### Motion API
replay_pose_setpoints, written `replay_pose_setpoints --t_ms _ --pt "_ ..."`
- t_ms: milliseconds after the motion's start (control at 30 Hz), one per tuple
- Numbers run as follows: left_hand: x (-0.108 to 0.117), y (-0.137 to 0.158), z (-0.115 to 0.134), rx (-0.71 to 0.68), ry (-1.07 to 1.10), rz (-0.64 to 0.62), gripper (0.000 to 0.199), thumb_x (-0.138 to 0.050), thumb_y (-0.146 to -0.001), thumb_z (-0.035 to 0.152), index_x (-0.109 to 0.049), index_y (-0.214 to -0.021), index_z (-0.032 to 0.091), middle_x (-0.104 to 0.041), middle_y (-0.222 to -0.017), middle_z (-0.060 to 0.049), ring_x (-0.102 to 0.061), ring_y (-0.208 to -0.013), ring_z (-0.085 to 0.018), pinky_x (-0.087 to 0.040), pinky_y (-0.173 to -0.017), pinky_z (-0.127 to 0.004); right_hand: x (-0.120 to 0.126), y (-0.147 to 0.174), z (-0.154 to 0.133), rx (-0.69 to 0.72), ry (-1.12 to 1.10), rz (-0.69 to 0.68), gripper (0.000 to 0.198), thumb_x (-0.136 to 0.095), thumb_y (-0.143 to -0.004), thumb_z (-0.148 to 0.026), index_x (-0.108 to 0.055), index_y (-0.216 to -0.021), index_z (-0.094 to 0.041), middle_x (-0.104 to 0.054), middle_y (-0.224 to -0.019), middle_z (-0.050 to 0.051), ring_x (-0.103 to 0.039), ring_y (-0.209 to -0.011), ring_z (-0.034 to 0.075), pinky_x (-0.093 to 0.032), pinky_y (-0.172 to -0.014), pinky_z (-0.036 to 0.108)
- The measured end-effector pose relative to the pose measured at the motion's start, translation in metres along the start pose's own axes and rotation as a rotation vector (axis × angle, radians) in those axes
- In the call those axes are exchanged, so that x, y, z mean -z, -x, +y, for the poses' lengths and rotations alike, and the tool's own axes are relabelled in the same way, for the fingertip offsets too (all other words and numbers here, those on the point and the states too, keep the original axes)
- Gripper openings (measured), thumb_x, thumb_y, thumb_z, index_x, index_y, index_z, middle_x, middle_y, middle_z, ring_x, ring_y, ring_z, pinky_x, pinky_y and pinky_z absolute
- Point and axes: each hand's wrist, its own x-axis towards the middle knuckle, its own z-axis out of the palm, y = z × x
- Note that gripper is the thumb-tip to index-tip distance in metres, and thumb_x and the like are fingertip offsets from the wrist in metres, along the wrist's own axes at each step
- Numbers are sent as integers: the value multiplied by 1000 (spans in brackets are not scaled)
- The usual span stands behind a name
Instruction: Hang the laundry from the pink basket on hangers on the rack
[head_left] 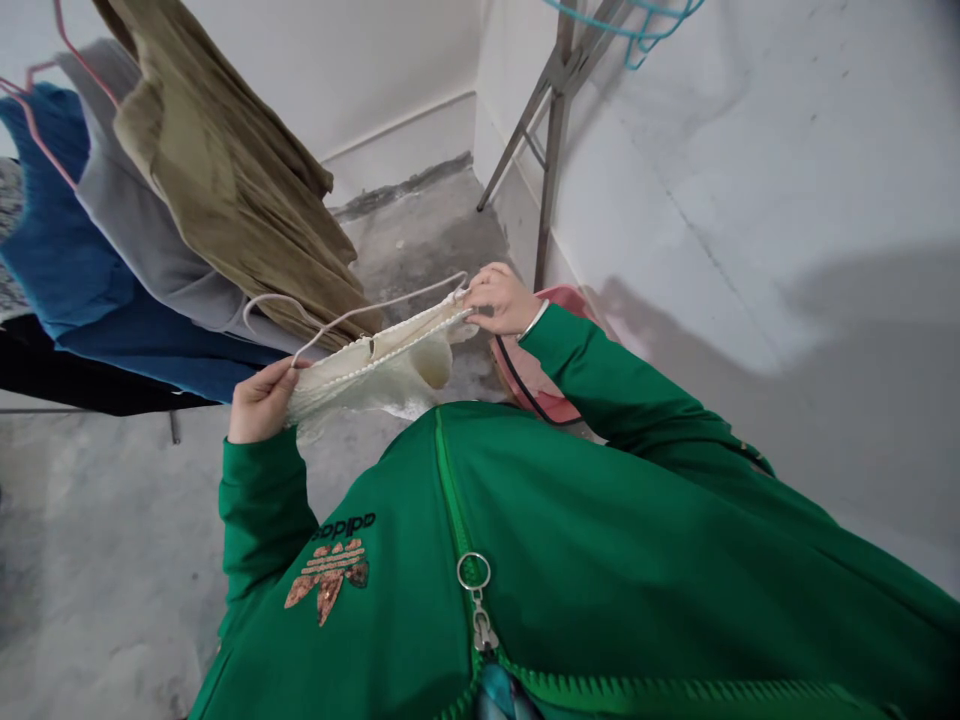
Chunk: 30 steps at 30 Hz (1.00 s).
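Note:
A cream garment with a scalloped edge is stretched between my two hands; whether it is a top or a skirt I cannot tell. A pale wire clothes hanger lies along its open edge, its hook pointing left. My left hand is closed, pinching the garment's left end at the hanger's corner. At the opposite end, my right hand has its fingers closed on the garment's edge beside the hanger's other tip. Part of the garment's lower side is hidden behind my green jacket.
An olive garment, a grey one and a blue one hang on pink hangers at left. A pink basin stands beneath my right forearm. Metal stand legs lean by the wall, with a turquoise hanger above.

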Motion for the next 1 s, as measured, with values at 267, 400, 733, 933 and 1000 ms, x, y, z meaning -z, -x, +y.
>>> replay_pose_setpoints --t_ms 267,400,733,933,1000 --pt "-3 -6 -6 44 -28 -105 35 -60 -83 43 -75 -100 16 -76 -101 -9 -70 -97 -26 -54 -94 -39 11 -11 -11 42 5 -11 27 -52 -86 -42 -72 -83 -23 -70 -90 7 -56 -104 26 -28 -104 52" --pt "-13 -13 -8 -26 -109 185 33 -56 -86 35 -74 -105 16 -76 -101 -7 -71 -95 -22 -55 -92 -33 23 -3 -35 185 -184 -2 35 -47 -92 -48 -70 -97 -21 -69 -104 9 -59 -107 23 -39 -102 47" --pt "-12 -13 21 -253 -200 144 29 -51 -93 33 -75 -104 22 -75 -94 -5 -70 -84 -18 -53 -81 -27 23 -27 -18 96 64 9 45 -43 -96 -44 -59 -127 -16 -60 -129 15 -50 -124 30 -36 -106 52" --pt "-31 -15 14 -328 -229 177 33 -48 -92 34 -75 -103 17 -75 -92 -8 -70 -81 -19 -54 -76 -28 7 -34 -35 154 166 28 46 -24 -102 -38 -66 -99 -21 -68 -105 10 -56 -106 21 -40 -97 41" --pt "-40 -17 14 -363 -248 155 36 -45 -93 35 -75 -103 17 -75 -90 -7 -70 -81 -19 -54 -75 -28 1 -37 -45 225 162 103 52 -18 -103 -40 -65 -98 -18 -68 -100 10 -57 -98 20 -42 -92 39"
